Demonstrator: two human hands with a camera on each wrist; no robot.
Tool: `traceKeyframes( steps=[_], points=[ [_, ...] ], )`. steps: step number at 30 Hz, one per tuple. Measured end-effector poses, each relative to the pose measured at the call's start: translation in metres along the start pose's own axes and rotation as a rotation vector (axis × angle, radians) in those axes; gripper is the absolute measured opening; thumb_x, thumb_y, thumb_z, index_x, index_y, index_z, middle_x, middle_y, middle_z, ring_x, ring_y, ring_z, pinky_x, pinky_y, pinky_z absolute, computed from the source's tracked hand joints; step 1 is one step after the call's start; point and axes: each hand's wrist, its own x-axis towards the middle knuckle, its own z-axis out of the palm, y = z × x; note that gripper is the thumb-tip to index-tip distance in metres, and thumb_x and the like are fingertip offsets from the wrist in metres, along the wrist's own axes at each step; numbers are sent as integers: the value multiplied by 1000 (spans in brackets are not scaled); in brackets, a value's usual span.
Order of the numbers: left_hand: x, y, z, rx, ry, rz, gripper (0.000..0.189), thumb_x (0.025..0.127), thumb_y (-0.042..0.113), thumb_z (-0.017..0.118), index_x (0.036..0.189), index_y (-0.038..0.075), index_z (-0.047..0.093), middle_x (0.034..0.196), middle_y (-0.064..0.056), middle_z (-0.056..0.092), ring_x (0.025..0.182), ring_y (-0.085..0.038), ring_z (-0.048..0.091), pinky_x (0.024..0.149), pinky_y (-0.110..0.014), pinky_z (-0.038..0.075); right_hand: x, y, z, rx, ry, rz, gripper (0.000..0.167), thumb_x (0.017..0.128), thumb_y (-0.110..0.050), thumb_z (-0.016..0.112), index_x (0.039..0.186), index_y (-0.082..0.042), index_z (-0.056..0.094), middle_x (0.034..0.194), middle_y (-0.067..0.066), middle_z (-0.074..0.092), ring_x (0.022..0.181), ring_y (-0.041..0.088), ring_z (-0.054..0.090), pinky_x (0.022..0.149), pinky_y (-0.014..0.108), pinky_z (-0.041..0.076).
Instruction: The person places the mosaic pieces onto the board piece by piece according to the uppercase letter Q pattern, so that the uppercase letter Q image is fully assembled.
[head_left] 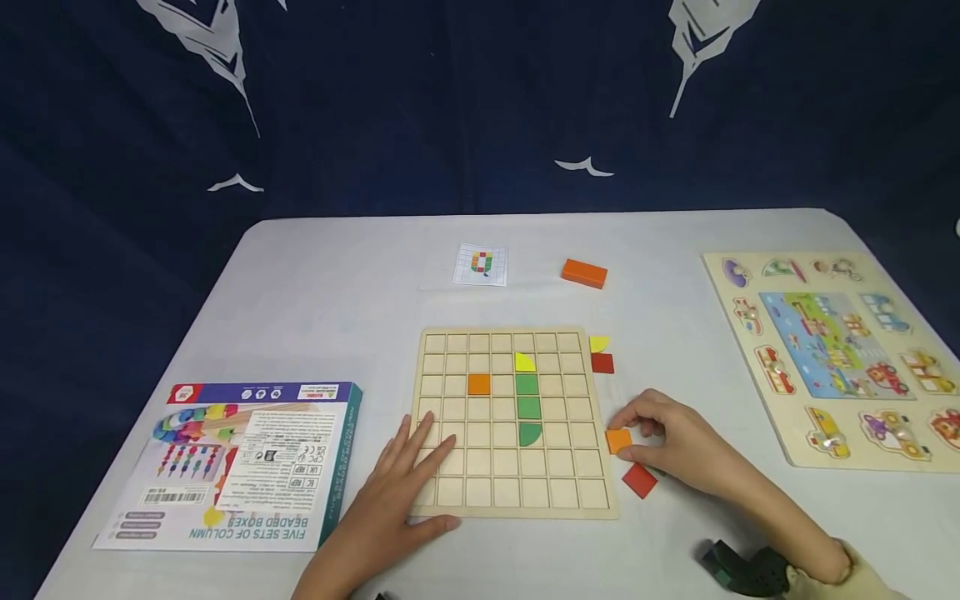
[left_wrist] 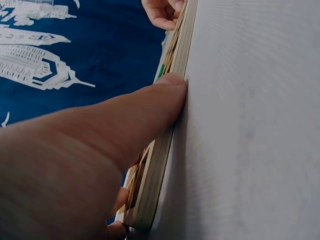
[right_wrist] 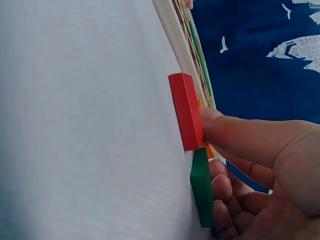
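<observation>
1 sq. tile (head_left: 618, 441), brt. orange

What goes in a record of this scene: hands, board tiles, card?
left hand: touches the square wooden grid board
right hand: pinches an orange square tile at the board's right edge
on board: one column of yellow quarter-circle, two green squares, green quarter-circle; lone orange square left of it
white patterned card: lies beyond the board

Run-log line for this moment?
left hand: rests on light wooden grid board | right hand: pinches orange square tile at board edge | red square tile: near right hand
</observation>
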Motion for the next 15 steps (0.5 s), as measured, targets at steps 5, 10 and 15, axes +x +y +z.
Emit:
traceKeyframes(
  steps=[5, 10, 15],
  points=[
    [0, -1, 0, 0, -4, 3, 82, 77, 41, 74, 147, 22, 34, 156, 1, 5, 140, -22, -5, 107, -51, 12, 0, 0, 1, 11, 26, 2, 33, 69, -2, 81, 91, -17, 63, 81, -5, 50, 73, 12, 45, 60, 23, 40],
    [0, -1, 0, 3, -3, 5, 83, 77, 41, 74, 147, 22, 34, 156, 1, 5, 140, -22, -5, 108, -51, 11, 6, 1, -7, 94, 4, 23, 20, 77, -1, 74, 87, -14, 64, 74, -4, 54, 69, 13, 50, 59, 22, 43],
    [0, -1, 1, 10, 3, 7, 83, 76, 41, 74, 147, 22, 34, 156, 1, 5, 140, -22, -5, 108, -51, 11, 22, -5, -15, 208, -18, 2, 12, 82, 3, 68, 89, -6, 66, 83, 0, 64, 73, 15, 61, 68, 24, 52]
  ],
)
